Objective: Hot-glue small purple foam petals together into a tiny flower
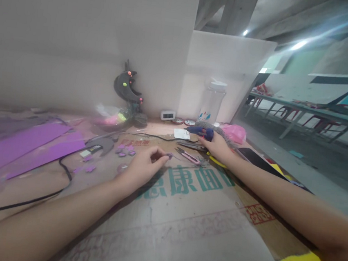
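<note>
My left hand (pixel 149 165) is closed in a pinch, with a small purple piece (pixel 169 156), perhaps a foam flower, between thumb and forefinger. Farther back on the right, my right hand (pixel 218 147) is closed on a dark blue glue gun (pixel 199 131) with a small red light; part of the gun is hidden by the fingers. Pink-handled thread snips (pixel 188 155) lie between the two hands, and scissors (pixel 191 146) rest just behind them. Small purple flower pieces (pixel 126 148) are scattered to the left of my left hand. A white card (pixel 182 134) lies by the gun's nozzle.
Purple sheets (pixel 49 151) and a black cord (pixel 31 202) lie at left. A dark crescent moon ornament (pixel 123 85), a small white digital clock (pixel 167 115) and a clear bottle (pixel 213 101) stand at the back. A pink bag (pixel 235 133) and a black phone (pixel 260 162) are at right.
</note>
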{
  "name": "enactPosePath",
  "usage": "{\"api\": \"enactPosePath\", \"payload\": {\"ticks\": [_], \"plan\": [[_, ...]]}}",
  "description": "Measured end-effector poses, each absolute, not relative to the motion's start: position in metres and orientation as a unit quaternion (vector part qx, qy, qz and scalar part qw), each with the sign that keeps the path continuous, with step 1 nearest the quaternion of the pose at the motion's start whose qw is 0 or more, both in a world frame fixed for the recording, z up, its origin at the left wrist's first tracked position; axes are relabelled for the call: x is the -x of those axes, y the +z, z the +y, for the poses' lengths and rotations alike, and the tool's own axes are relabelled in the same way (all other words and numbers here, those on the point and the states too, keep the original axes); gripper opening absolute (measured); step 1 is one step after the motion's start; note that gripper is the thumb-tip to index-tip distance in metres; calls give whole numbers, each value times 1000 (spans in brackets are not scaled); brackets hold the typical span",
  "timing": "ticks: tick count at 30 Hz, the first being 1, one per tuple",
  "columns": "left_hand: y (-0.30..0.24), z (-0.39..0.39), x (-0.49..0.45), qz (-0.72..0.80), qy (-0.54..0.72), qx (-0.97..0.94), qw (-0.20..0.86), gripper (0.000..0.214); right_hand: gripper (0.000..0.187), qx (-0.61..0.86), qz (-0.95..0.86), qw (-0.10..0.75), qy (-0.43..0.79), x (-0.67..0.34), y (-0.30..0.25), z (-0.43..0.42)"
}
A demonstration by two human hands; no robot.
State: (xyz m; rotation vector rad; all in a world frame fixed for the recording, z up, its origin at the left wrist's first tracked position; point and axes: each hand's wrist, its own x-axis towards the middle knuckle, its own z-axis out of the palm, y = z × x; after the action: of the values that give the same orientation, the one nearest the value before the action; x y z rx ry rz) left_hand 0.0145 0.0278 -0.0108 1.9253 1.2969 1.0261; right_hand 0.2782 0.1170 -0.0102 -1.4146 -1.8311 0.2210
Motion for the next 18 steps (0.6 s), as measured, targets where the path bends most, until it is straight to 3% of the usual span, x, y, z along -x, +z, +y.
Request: {"api": "enactPosePath", "payload": {"ticks": [10, 18], "plan": [[-17, 30, -12, 496, 370, -731, 288, 27, 46, 594, -744, 306, 17, -292, -9, 127], [-18, 30, -12, 487, 371, -734, 295, 27, 44, 554, -768, 321, 15, -293, -15, 135]]}}
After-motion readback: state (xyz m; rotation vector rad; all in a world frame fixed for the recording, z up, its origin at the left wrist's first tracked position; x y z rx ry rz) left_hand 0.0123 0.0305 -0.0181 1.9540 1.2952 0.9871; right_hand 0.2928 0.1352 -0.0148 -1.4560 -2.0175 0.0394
